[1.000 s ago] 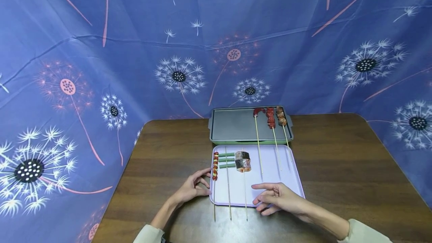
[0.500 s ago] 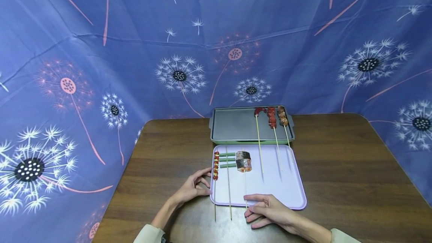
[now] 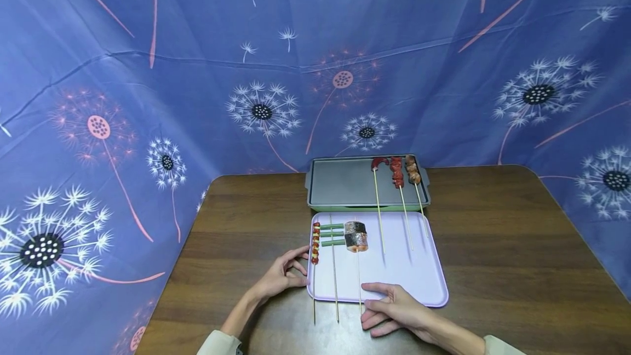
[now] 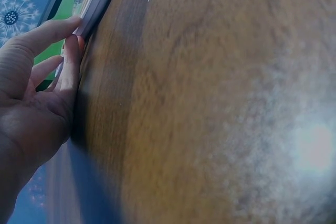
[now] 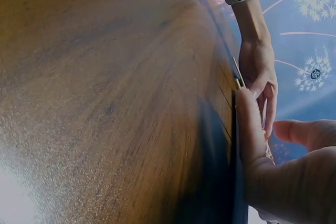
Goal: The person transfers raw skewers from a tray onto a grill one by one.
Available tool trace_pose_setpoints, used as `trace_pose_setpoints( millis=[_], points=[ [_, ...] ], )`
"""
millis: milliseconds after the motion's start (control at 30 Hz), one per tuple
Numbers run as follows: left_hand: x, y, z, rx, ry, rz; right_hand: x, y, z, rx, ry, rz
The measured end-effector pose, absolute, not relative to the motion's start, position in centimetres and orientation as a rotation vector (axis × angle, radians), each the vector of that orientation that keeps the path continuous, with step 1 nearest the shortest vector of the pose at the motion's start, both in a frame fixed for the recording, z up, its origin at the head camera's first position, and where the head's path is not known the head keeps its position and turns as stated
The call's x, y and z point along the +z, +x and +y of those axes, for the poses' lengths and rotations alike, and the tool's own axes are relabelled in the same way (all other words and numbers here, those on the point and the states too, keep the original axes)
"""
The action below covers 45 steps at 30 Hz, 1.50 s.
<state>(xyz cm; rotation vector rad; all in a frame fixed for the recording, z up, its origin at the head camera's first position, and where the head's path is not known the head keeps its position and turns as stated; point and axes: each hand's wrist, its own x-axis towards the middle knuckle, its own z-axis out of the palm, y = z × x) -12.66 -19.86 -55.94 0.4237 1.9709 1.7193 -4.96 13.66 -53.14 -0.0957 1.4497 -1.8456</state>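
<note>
At lower centre we had the right hand (image 3: 398, 309), the nearer one, thumb and forefinger spread, just right of the fish skewer (image 3: 356, 236), whose length ran up-frame.

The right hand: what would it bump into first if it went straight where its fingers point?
Probably the fish-like skewer's stick. It lies just ahead of the right hand, but I can't tell if they already touch.

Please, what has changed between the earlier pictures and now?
The right hand moved left and nearer to the person, its fingers now beside the stick of the fish skewer; any grip is unclear. The left hand stayed at the purple tray, and the other skewers kept their places.
</note>
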Motion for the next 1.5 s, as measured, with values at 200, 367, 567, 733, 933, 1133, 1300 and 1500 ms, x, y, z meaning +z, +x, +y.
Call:
trace_pose_setpoints(
  millis=[200, 367, 567, 733, 933, 1133, 1300, 1500],
  points=[
    [-55.9, -12.7, -19.9, 1.726, 0.417, 1.963, -53.7, -4.7, 13.5, -1.827, -0.134, 1.412],
    [-56.0, -12.7, -19.9, 1.72, 0.442, 1.967, -54.2, -4.4, 13.1, -1.907, -0.144, 1.32],
    [-56.1, -12.7, -19.9, 1.73, 0.455, 1.954, -54.5, -4.2, 12.9, -1.964, -0.134, 1.245],
    [-56.1, -12.7, -19.8, 1.739, 0.455, 1.942, -54.7, -4.3, 13.1, -1.974, -0.168, 1.224],
    [-55.9, -12.7, -19.8, 1.729, 0.435, 1.945, -54.9, -4.3, 13.2, -1.978, -0.203, 1.214],
    [-55.9, -12.5, -19.8, 1.733, 0.43, 1.953, -54.7, -4.5, 13.2, -1.982, -0.22, 1.234],
    [-55.9, -12.6, -19.8, 1.73, 0.428, 1.955, -54.6, -4.7, 13.2, -1.987, -0.207, 1.275],
    [-56.0, -12.6, -19.9, 1.731, 0.427, 1.951, -54.9, -5.0, 13.3, -1.998, -0.207, 1.301]
  ],
)
